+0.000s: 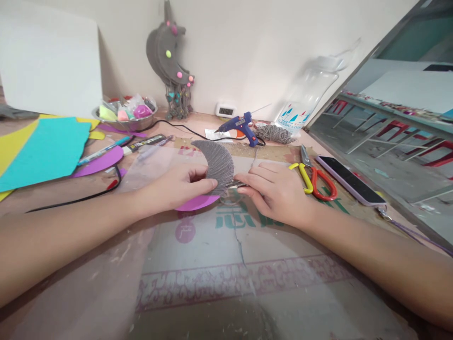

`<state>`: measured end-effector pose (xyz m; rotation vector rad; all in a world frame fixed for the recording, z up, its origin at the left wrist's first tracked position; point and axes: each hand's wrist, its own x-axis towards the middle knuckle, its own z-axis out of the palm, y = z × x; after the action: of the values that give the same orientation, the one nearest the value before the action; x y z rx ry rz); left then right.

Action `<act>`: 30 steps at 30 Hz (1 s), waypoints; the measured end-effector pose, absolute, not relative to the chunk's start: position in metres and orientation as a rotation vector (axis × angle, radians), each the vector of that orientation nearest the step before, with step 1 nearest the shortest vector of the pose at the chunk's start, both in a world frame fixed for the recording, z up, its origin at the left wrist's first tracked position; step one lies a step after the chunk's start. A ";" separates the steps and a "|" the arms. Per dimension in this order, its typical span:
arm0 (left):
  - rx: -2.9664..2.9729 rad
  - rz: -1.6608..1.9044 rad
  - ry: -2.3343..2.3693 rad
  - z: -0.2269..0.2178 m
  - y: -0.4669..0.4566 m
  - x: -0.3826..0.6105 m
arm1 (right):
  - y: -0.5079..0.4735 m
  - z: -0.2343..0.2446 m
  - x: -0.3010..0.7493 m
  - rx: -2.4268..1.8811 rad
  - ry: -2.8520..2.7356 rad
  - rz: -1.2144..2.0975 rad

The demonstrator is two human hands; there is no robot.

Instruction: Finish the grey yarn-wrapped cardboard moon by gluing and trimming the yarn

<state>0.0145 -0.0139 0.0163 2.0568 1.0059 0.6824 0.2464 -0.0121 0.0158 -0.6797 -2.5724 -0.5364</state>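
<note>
My left hand (187,184) is closed on a crescent moon shape (219,163) wrapped in grey yarn, thumb on its face near the lower end. Beside that end, my right hand (274,191) pinches grey yarn (231,184) between thumb and fingers. A strand also runs up behind this hand towards a skein of grey yarn (274,133). Under the crescent, a purple piece (198,203) with a curved edge sticks out below my left hand. Both hands are just above a plastic-covered, printed work surface (198,264).
A blue glue gun (240,126) lies behind the hands. Scissors (320,182) and a phone (350,179) are at the right. Coloured sheets (46,146) and a metal bowl (132,123) of packets sit left. A decorated grey moon (164,54) hangs at the wall near a plastic jar (304,94).
</note>
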 end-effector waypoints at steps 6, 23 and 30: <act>2.021 0.665 0.918 0.015 -0.013 0.013 | -0.010 0.015 0.247 -0.656 -2.607 -0.497; 2.025 0.651 0.968 0.017 -0.014 0.014 | -0.011 0.016 0.249 -0.666 -2.518 -0.476; 2.054 0.660 0.939 0.017 -0.013 0.014 | -0.013 0.015 0.245 -0.638 -2.553 -0.521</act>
<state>0.0139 -0.0134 0.0171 2.0542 0.9391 0.6603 0.2447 -0.0127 0.0154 -0.6380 -2.5534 -0.5205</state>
